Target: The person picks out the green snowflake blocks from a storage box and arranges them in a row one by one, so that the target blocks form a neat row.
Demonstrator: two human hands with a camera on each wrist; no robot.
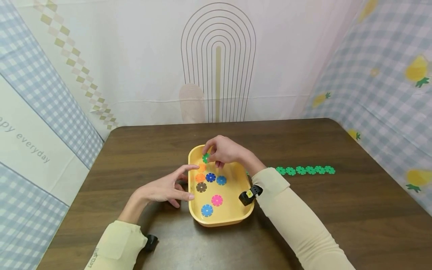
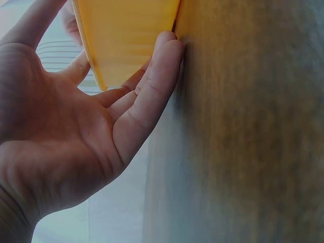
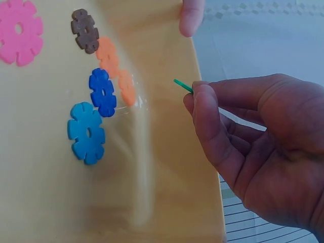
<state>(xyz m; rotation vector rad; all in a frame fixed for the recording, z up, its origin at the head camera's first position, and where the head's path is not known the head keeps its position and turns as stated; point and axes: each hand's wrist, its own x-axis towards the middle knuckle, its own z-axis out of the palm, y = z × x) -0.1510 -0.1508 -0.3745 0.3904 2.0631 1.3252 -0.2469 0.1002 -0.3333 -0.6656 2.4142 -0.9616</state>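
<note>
My right hand (image 1: 224,150) is over the far end of a yellow tray (image 1: 236,210). Between thumb and index finger it pinches a green notched disc (image 1: 206,158), seen edge-on in the right wrist view. My left hand (image 1: 165,186) holds the tray's left side, index finger and thumb at the rim, the other fingers against the outer wall in the left wrist view. Inside the tray lie a pink disc (image 1: 217,200), a brown disc (image 1: 201,187), a dark blue disc (image 1: 210,177), lighter blue discs (image 1: 207,210) and orange discs (image 1: 200,177).
To the right of the tray, a row of green discs (image 1: 300,170) stretches across the dark wooden table (image 1: 337,217), its near end partly behind the right forearm. A patterned cloth (image 1: 145,67) hangs behind the table's back edge, with checked cloth at both sides.
</note>
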